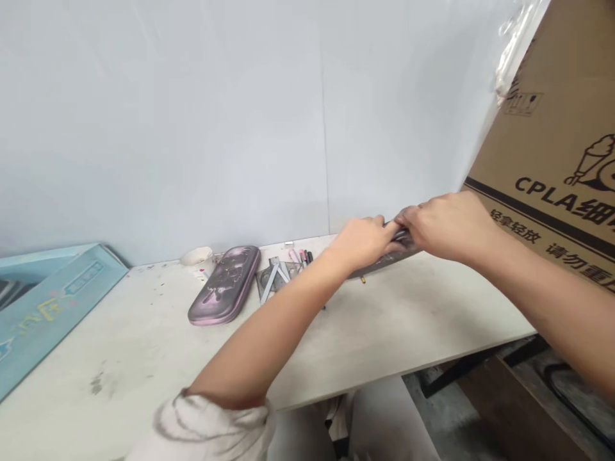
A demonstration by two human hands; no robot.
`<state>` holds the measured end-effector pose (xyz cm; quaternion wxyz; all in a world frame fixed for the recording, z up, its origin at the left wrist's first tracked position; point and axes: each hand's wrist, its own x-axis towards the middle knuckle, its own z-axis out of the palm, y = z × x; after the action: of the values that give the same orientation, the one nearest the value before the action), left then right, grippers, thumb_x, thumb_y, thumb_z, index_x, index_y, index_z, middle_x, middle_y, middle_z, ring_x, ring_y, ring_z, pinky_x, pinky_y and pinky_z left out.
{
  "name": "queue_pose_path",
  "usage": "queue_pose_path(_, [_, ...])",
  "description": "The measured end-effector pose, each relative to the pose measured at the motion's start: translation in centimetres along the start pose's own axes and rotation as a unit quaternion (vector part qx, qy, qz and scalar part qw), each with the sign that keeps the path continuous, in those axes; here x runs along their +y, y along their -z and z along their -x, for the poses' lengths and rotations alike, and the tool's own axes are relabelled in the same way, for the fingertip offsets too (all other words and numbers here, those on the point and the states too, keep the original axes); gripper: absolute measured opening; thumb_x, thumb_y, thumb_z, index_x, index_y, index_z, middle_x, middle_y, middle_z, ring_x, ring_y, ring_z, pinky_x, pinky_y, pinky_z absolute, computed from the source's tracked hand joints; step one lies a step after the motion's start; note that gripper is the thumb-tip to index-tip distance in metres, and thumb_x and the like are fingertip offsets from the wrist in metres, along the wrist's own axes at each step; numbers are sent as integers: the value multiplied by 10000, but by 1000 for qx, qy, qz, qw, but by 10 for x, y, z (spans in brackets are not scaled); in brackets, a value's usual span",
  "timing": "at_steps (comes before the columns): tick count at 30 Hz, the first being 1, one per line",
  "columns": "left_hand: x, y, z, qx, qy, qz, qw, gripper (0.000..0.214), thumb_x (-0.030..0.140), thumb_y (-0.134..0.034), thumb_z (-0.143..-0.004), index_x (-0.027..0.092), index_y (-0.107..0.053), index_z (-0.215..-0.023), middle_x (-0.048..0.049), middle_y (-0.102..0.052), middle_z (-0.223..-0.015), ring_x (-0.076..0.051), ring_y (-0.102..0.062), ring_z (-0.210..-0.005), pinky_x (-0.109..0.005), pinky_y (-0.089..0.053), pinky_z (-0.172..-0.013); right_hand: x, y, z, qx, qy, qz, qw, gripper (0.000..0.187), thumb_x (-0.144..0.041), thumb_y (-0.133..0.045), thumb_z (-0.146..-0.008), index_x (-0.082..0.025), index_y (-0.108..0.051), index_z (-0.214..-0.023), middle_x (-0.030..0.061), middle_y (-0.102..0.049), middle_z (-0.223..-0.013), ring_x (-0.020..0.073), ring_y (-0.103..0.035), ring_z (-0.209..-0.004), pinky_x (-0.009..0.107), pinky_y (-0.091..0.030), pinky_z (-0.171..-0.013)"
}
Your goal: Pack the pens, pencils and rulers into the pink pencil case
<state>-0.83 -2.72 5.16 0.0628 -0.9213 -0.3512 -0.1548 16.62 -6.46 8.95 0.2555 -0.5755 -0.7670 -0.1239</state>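
At the back right of the table, both hands are close together on a dark, flat, case-like thing (384,261). My left hand (368,242) is closed on its upper edge. My right hand (444,225) grips it just to the right, fingers curled over, the two hands nearly touching. Most of the dark thing is hidden behind the hands, so its exact kind is unclear. To the left lies a shiny dark pencil case (225,287) with a pink-purple rim, closed. Beside that are a set of rulers (275,276) and several pens (302,256), partly behind my left forearm.
A small yellow piece (363,279) lies on the pale table (408,320). A white cup (198,258) stands by the grey wall (216,128). A light blue box (62,301) sits at the left, and a large cardboard box (552,147) rises at the right.
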Motion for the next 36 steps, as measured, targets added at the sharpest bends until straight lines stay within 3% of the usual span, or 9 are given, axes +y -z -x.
queue_pose_path(3, [20, -32, -19, 111, 136, 154, 972, 575, 555, -316, -875, 185, -292, -1314, -142, -584, -1132, -271, -574, -1028, -347, -420, -803, 9, -17, 17, 118, -1, 21, 993, 315, -401, -407, -852, -164, -605, -914, 108, -626, -816, 247, -555, -850, 353, -386, -702])
queue_pose_path(5, [30, -57, -27, 137, 247, 313, 907, 545, 517, -230, -910, 155, -227, -1317, -146, -606, -1105, -244, -593, -1014, -332, -434, -798, 23, -43, 35, 148, -49, -75, 985, 419, -455, -468, -819, -155, -535, -1104, 146, -590, -1054, 268, -530, -992, 398, -404, -813])
queue_pose_path(8, [36, -86, -23, 88, 332, 420, 840, 507, 454, -269, -916, 90, -270, -1269, -192, -593, -1131, -242, -580, -1054, -329, -436, -846, 48, -90, 64, 26, -166, -310, 936, 656, -521, -537, -759, -213, -339, -1304, 125, -522, -1191, 238, -548, -1021, 368, -469, -818])
queue_pose_path(12, [24, -93, 19, -66, 187, 320, 926, 536, 439, -413, -860, 98, -365, -1271, -203, -493, -1266, -270, -486, -1168, -373, -386, -962, 76, -129, 86, -101, -338, -451, 820, 706, -549, -587, -717, -284, -320, -1315, 109, -543, -1166, 211, -621, -887, 319, -530, -705])
queue_pose_path(16, [-8, -78, 89, -103, 106, 130, 980, 553, 417, -442, -845, 150, -345, -1319, -180, -340, -1402, -310, -280, -1317, -540, -176, -1074, 90, -151, 67, -117, -377, -432, 811, 715, -524, -607, -711, -257, -338, -1317, 124, -580, -1134, 210, -632, -845, 321, -530, -702])
queue_pose_path(21, [-56, -73, 150, -145, 128, -5, 981, 574, 428, -428, -854, 179, -313, -1358, -153, -299, -1440, -328, -176, -1358, -607, -66, -1064, 72, -189, 14, -129, -310, -350, 874, 680, -506, -543, -755, -193, -348, -1327, 147, -573, -1157, 233, -601, -941, 368, -483, -815])
queue_pose_path(27, [-90, -87, 151, -82, 139, -48, 986, 517, 391, -395, -877, 207, -317, -1353, -111, -344, -1421, -289, -214, -1347, -581, -55, -1081, -15, -204, -27, -64, -93, -81, 990, 494, -375, -430, -828, -74, -497, -1214, 221, -501, -1160, 327, -444, -1113, 442, -364, -918])
queue_pose_path(32, [-115, -92, 151, -48, 189, -22, 981, 503, 281, -389, -874, 189, -275, -1355, -119, -347, -1410, -257, -253, -1325, -566, -145, -1071, -100, -203, -31, -114, 127, -30, 985, 377, -337, -383, -850, -127, -587, -1086, 166, -519, -1125, 290, -395, -1117, 397, -335, -927])
queue_pose_path(36, [-133, -87, 156, -39, 250, 2, 968, 393, 255, -349, -884, 142, -379, -1259, -140, -464, -1280, -233, -392, -1221, -475, -276, -1039, -141, -211, -30, -194, 167, 26, 966, 425, -342, -432, -804, -83, -583, -1105, 199, -521, -1124, 303, -377, -1120, 406, -348, -881])
